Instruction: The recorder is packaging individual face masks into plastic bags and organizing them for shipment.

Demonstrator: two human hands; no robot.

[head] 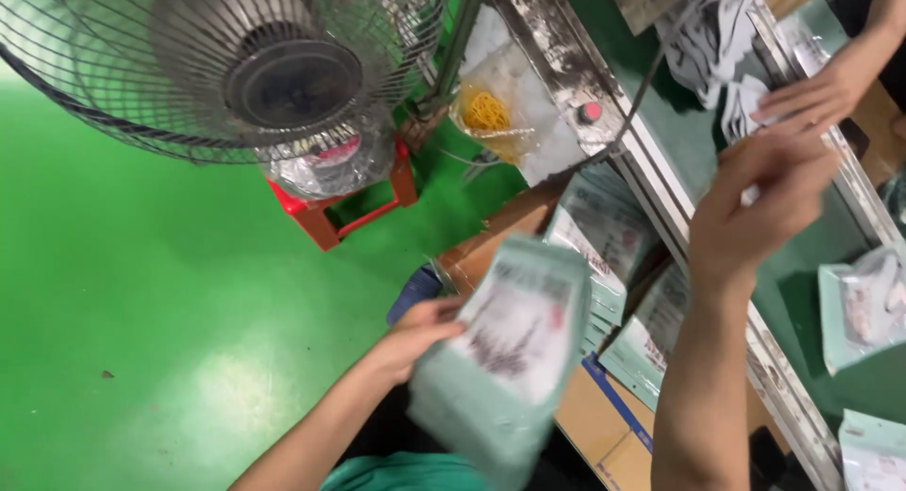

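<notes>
My left hand (415, 335) grips the edge of a pale green flat pouch (510, 359) with a dark print on its face; the pouch is blurred and held low in front of me. My right hand (755, 199) is raised over the edge of a green conveyor belt (812, 274), its fingers curled. A bit of white shows under them, and whether they hold it is unclear. Between my arms, more of the same pouches (604, 236) stand stacked in a cardboard box (590, 420).
Another person's hand (816, 90) rests on a black-and-white cloth (708, 33) on the belt. Two filled pouches (864, 307) lie on the belt at right. A caged fan (245, 57), a red stool (330, 217) and a bag of yellow bands (486, 114) stand on the green floor.
</notes>
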